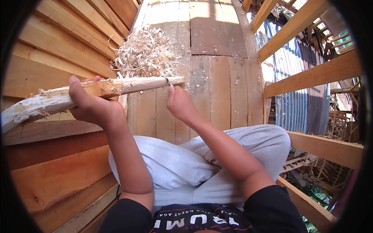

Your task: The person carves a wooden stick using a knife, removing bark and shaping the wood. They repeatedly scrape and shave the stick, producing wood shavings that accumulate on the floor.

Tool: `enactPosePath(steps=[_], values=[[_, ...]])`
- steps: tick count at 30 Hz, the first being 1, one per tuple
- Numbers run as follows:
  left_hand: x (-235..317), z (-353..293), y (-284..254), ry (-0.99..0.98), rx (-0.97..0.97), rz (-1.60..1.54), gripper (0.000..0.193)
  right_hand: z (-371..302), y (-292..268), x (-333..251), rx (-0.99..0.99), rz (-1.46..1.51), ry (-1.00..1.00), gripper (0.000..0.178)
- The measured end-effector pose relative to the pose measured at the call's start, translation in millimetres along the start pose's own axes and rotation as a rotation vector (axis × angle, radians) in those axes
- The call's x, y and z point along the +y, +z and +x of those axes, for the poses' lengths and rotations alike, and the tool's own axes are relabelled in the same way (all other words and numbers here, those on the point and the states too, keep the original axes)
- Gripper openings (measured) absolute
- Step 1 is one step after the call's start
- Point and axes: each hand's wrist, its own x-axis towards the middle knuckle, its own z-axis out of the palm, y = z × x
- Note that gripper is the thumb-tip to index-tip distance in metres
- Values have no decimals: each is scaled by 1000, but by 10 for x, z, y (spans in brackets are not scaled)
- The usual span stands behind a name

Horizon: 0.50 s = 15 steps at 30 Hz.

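Note:
My left hand (93,103) is wrapped from below round a long wooden pole (142,84), with the thumb on the near side. The pole runs from the left rim toward the middle, rough and whitish at the left, yellowish by the hand, then smooth, pale and tapered to its right end. My right hand (182,104) is closed in a fist near that tapered end. Out of the fist comes the small dark blade of a knife (168,81), lying against the pole close to the tip. The knife's handle is hidden in my fingers.
A heap of curled wood shavings (145,54) lies on the plank floor (221,85) beyond the pole. Stacked boards (58,171) form a wall at the left. Railing bars (311,73) and corrugated sheet metal (287,97) stand at the right. My crossed legs (248,143) are below my hands.

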Motion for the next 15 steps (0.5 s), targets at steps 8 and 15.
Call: enactPosePath(steps=[8,15], values=[[-58,54,-101,50,-412,-59,56,62,24,2,133,47,-25,44],[-81,246,-193,-111,-646,-226,45,131,39,181,70,168,-144,38]])
